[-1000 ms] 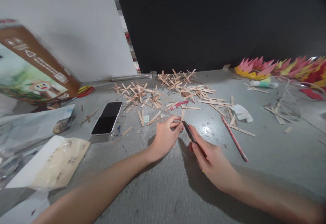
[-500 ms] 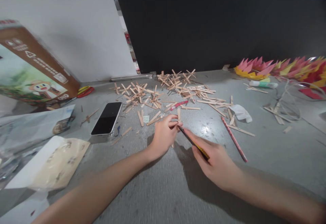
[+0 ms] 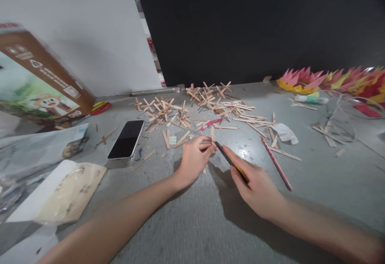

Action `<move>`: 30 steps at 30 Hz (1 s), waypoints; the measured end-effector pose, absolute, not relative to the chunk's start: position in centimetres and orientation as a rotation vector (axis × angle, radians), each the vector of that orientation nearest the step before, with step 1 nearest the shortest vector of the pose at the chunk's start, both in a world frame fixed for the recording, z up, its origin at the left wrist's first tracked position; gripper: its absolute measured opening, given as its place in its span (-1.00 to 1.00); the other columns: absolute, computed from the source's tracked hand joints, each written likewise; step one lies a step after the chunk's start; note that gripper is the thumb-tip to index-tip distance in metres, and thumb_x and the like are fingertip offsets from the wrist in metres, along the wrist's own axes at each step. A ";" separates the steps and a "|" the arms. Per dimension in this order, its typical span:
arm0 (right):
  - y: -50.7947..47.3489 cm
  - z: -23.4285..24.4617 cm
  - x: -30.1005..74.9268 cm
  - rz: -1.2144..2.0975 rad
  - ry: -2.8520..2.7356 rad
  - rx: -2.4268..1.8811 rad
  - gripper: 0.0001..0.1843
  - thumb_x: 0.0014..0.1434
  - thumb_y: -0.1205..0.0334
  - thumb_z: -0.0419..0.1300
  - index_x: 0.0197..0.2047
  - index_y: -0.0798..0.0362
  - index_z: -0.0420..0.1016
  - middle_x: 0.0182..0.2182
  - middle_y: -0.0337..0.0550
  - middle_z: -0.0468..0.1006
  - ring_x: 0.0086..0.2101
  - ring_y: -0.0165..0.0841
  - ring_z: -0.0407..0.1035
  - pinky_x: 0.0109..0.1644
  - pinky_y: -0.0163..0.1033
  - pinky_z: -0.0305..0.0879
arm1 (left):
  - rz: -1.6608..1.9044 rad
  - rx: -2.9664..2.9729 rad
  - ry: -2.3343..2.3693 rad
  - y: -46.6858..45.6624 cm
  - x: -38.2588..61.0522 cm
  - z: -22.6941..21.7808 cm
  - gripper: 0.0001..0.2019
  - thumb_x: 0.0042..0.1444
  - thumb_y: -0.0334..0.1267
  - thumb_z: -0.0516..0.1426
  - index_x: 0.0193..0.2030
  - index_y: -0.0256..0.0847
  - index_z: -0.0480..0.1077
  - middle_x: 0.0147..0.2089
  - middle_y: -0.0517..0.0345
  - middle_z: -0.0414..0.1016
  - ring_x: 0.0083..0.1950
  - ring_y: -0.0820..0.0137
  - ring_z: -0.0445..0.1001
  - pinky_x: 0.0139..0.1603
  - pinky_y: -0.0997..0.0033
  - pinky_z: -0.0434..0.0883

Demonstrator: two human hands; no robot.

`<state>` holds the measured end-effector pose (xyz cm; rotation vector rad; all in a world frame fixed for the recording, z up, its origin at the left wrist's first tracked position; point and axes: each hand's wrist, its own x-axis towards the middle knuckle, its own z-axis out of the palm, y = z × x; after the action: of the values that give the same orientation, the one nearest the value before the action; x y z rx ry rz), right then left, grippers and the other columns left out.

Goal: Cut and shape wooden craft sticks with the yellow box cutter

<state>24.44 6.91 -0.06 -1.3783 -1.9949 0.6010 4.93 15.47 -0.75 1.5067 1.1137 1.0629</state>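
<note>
My left hand [image 3: 197,158] is pinched round a wooden craft stick [image 3: 212,133], whose upper end stands out above the fingertips. The end of a stick also shows just below this hand; I cannot tell whether it is the same one. In my right hand [image 3: 255,186] is a slim black-and-yellow utility knife [image 3: 230,160], pointing up and left toward the left fingertips. Its tip is close to the held stick, and whether they touch is not clear. Beyond the hands lies a heap of craft sticks [image 3: 164,109], many joined as crosses.
A phone [image 3: 126,140] lies left, near a plastic packet [image 3: 72,194] and a printed box [image 3: 48,79]. To the right are a red-patterned pencil [image 3: 276,164], a crumpled tissue [image 3: 284,133], a glue stick [image 3: 311,99] and paper petals [image 3: 302,79]. A black panel [image 3: 255,27] stands behind.
My right hand has shifted slightly right, and the knife's tip has moved a little up and right along the stick. My left hand has barely moved.
</note>
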 end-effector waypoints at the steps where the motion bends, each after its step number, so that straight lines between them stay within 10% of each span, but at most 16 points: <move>1: 6.9 -0.1 24.4 0.603 -1.994 -1.376 -0.36 0.47 0.32 -0.02 0.57 -0.06 0.13 0.28 0.01 0.55 0.12 -0.29 0.56 0.16 -0.21 0.47 | 1.061 1.507 1.115 15.5 4.9 -0.8 -0.88 0.24 -0.19 0.24 -0.15 -0.15 0.44 -0.28 0.11 0.74 -0.20 0.22 0.75 -0.19 0.32 0.65; 12: 6.9 0.1 24.1 0.576 -2.002 -1.394 -0.37 0.46 0.32 -0.02 0.55 0.01 0.17 0.21 0.06 0.60 0.03 -0.28 0.61 0.08 -0.21 0.53 | 1.049 1.548 1.158 15.4 4.9 -1.2 -0.87 0.27 -0.16 0.23 -0.16 -0.15 0.47 -0.28 0.11 0.73 -0.19 0.21 0.74 -0.21 0.31 0.61; 18: 6.5 0.0 24.0 0.506 -2.059 -1.456 -0.31 0.42 0.35 -0.02 0.58 0.05 0.10 -0.19 -0.06 0.69 -0.33 -0.33 0.59 -0.20 -0.28 0.51 | 1.048 1.646 1.209 15.2 5.0 -1.1 -0.89 0.28 -0.19 0.23 -0.13 -0.14 0.48 -0.25 0.12 0.74 -0.19 0.24 0.73 -0.14 0.31 0.59; 25: 6.5 0.0 24.1 0.550 -2.021 -1.411 -0.35 0.46 0.32 -0.04 0.57 0.06 0.13 0.02 0.06 0.68 -0.17 -0.33 0.63 -0.07 -0.27 0.53 | 1.058 1.601 1.185 15.2 5.0 -1.2 -0.88 0.28 -0.18 0.24 -0.13 -0.15 0.49 -0.23 0.09 0.74 -0.16 0.22 0.74 -0.16 0.31 0.60; 30: 6.5 0.2 24.0 0.598 -1.990 -1.422 -0.37 0.47 0.29 -0.02 0.56 0.06 0.17 -0.18 -0.06 0.72 -0.31 -0.33 0.62 -0.14 -0.25 0.56 | 1.064 1.540 1.137 15.4 5.0 -1.4 -0.86 0.27 -0.18 0.25 -0.13 -0.17 0.49 -0.25 0.08 0.73 -0.19 0.22 0.74 -0.17 0.30 0.63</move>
<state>23.96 6.54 0.22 -1.4225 -1.9897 0.5976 4.96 15.41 -1.44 1.5404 1.1370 1.0643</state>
